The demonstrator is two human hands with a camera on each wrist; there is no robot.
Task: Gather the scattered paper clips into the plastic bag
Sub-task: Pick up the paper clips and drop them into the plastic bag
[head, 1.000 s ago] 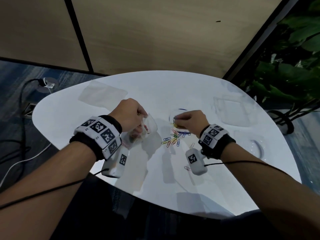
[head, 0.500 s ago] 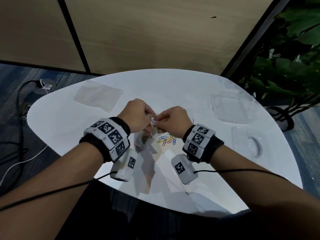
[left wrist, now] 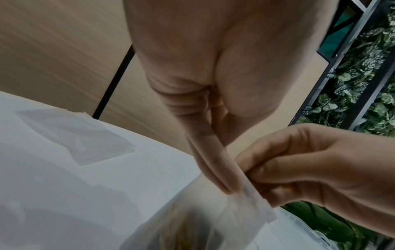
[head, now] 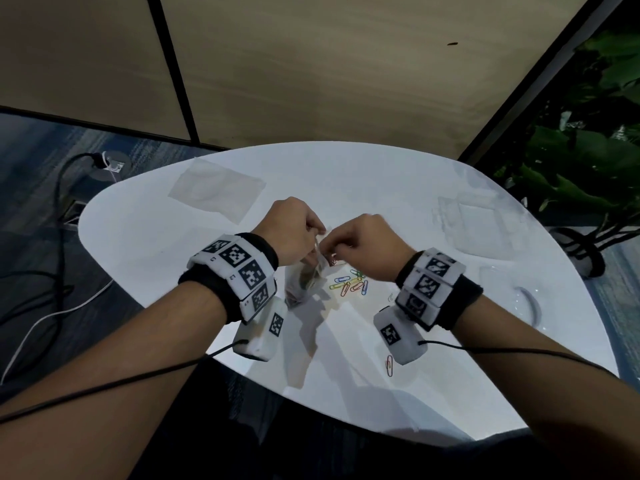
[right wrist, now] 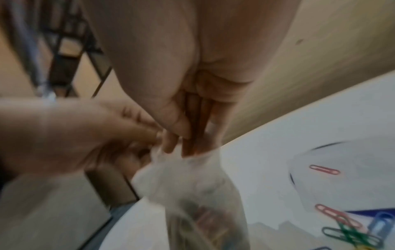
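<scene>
A small clear plastic bag (head: 304,282) hangs just above the white table (head: 173,258), with clips inside it. My left hand (head: 317,237) pinches the bag's top edge from the left. My right hand (head: 329,245) pinches the same edge from the right. The left wrist view shows both hands (left wrist: 224,177) (left wrist: 256,175) meeting on the bag's rim (left wrist: 254,203). In the right wrist view my right fingers (right wrist: 188,138) sit at the bag's mouth (right wrist: 192,169). Several coloured paper clips (head: 349,285) (right wrist: 350,231) lie right of the bag. One red clip (head: 389,365) lies near the front edge.
A flat clear bag (head: 216,190) lies at the table's back left. Clear plastic trays (head: 474,226) (head: 512,299) sit at the right. A potted plant (head: 588,168) stands beyond the right edge. Cables (head: 52,306) run over the floor on the left.
My right hand left the clip pile and came left to the bag's mouth, where it now pinches the edge beside my left hand. The bag has risen slightly.
</scene>
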